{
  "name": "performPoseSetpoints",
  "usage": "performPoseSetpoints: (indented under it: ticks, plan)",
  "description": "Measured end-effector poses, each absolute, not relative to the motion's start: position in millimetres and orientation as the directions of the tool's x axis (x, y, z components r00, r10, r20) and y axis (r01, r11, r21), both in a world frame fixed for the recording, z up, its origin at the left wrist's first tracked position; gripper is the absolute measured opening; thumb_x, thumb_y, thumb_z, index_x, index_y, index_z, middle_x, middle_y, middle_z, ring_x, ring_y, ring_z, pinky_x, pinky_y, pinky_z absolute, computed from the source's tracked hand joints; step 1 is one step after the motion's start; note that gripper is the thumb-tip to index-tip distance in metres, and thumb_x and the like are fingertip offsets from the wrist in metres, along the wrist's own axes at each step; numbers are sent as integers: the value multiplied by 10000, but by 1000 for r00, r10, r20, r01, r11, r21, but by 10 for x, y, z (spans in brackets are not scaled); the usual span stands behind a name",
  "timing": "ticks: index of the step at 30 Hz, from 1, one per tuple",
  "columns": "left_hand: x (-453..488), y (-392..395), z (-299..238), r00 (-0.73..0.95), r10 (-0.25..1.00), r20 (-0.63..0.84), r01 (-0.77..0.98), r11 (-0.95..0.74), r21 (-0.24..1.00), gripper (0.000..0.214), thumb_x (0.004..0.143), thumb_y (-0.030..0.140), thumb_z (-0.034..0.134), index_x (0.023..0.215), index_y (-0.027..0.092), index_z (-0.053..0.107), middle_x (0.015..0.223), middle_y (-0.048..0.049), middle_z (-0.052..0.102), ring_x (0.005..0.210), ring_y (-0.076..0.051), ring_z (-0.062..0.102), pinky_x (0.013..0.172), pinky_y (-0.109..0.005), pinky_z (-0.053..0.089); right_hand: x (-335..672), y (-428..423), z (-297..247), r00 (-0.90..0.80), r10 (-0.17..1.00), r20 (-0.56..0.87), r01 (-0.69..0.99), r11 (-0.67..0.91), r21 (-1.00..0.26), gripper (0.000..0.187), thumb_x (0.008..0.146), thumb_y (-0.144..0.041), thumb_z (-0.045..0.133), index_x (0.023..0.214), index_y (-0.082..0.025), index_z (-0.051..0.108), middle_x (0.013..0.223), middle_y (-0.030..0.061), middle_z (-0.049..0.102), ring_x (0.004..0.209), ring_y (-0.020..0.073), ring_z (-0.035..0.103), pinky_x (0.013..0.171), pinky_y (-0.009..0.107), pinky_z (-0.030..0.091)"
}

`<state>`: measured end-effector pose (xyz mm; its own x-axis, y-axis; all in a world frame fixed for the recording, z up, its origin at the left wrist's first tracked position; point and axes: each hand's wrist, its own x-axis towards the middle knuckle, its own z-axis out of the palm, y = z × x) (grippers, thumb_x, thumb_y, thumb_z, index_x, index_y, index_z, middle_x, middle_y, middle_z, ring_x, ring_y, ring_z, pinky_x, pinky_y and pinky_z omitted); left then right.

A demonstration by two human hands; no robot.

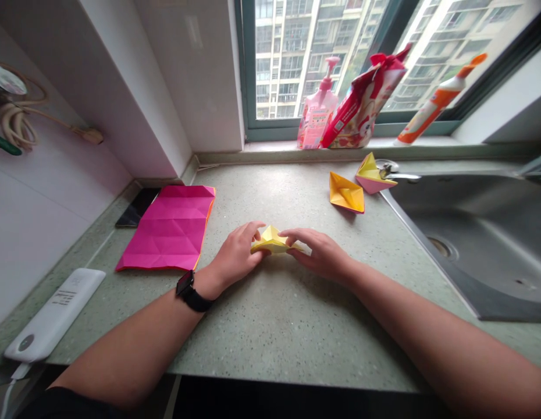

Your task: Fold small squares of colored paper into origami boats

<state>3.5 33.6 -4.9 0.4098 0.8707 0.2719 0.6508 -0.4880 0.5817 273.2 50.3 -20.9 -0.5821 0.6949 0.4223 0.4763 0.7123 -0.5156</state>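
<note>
A small yellow folded paper boat (273,238) is held just over the middle of the counter, its pointed peak upward. My left hand (242,250), with a black watch on the wrist, pinches the boat's left end between thumb and fingers. At the other end, my right hand (318,251) grips the paper the same way. Fingers cover both tips of the boat. Farther back on the right stand two more paper boats: an orange one (346,193) and a yellow-and-pink one (375,174) near the sink's corner.
Creased magenta paper sheets (172,227) lie at left, partly over a dark flat object (137,208). A white power bank (56,314) with a cable sits near the front left. The steel sink (484,233) opens at right. A pink pump bottle (316,119) and red bag (366,105) line the windowsill.
</note>
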Motion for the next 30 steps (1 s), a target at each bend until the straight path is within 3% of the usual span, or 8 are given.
performPoseSetpoints:
  ticks: [4, 7, 12, 17, 21, 25, 28, 30]
  plan:
    - [32, 321, -70, 396, 856, 331, 676, -516, 526, 823, 911, 428, 838, 1596, 241, 422, 1581, -194, 540, 1480, -381, 533, 1220, -581, 470, 2728, 508, -141, -584, 632, 510, 418, 772, -478, 185, 1049, -198, 591, 1102, -282, 747, 996, 48, 763, 912, 208, 734, 821, 368, 622]
    - [40, 315, -91, 413, 867, 280, 675, -497, 545, 932, 915, 485, 836, 1665, 234, 343, 1505, -191, 634, 1367, -378, 639, 1165, -564, 512, 2720, 498, -94, -574, 602, 555, 383, 796, -468, 209, 1051, -174, 583, 1047, -290, 756, 984, 45, 751, 906, 206, 728, 814, 368, 624]
    - [62, 290, -35, 385, 839, 385, 596, -544, 591, 755, 953, 425, 821, 1601, 244, 478, 1204, -82, 770, 1113, -264, 742, 1071, -433, 566, 2707, 482, -77, -564, 591, 576, 387, 806, -448, 208, 1035, -169, 599, 1072, -303, 754, 983, 43, 749, 893, 211, 725, 798, 373, 625]
    - [101, 262, 8, 393, 788, 474, 527, -616, 585, 391, 979, 416, 814, 1317, 250, 709, 1072, -41, 795, 987, -218, 747, 987, -393, 573, 2682, 436, -67, -566, 573, 593, 402, 820, -408, 157, 1030, -180, 614, 1068, -285, 724, 975, 49, 735, 871, 212, 709, 778, 373, 622]
    - [134, 243, 57, 405, 796, 449, 494, -604, 625, 174, 1039, 382, 732, 1119, 231, 766, 996, -40, 800, 926, -206, 736, 930, -377, 570, 2635, 358, -29, -480, 604, 636, 444, 793, -417, 169, 1011, -214, 665, 1148, -311, 690, 1058, 64, 717, 962, 243, 706, 821, 414, 646]
    - [144, 222, 116, 441, 747, 497, 451, -663, 597, 147, 1063, 301, 669, 973, 224, 755, 965, -46, 791, 947, -215, 720, 955, -397, 556, 2604, 319, 13, -397, 585, 708, 449, 796, -406, 287, 1018, -267, 704, 1298, -321, 669, 1231, 99, 704, 1059, 251, 710, 809, 406, 656]
    - [143, 204, 131, 455, 700, 550, 423, -713, 559, 111, 1054, 265, 675, 981, 233, 753, 997, -43, 794, 985, -214, 722, 1027, -420, 542, 2607, 316, 42, -510, 536, 672, 426, 837, -344, 132, 1052, -265, 673, 1153, -312, 742, 1007, 43, 755, 890, 218, 708, 773, 388, 609]
    - [142, 193, 132, 462, 676, 573, 418, -736, 532, 107, 1057, 269, 684, 977, 237, 748, 1019, -41, 795, 995, -205, 726, 1086, -433, 526, 2614, 314, 59, -563, 510, 650, 438, 852, -288, 143, 1070, -248, 643, 1042, -308, 770, 873, 12, 752, 793, 195, 682, 742, 369, 564]
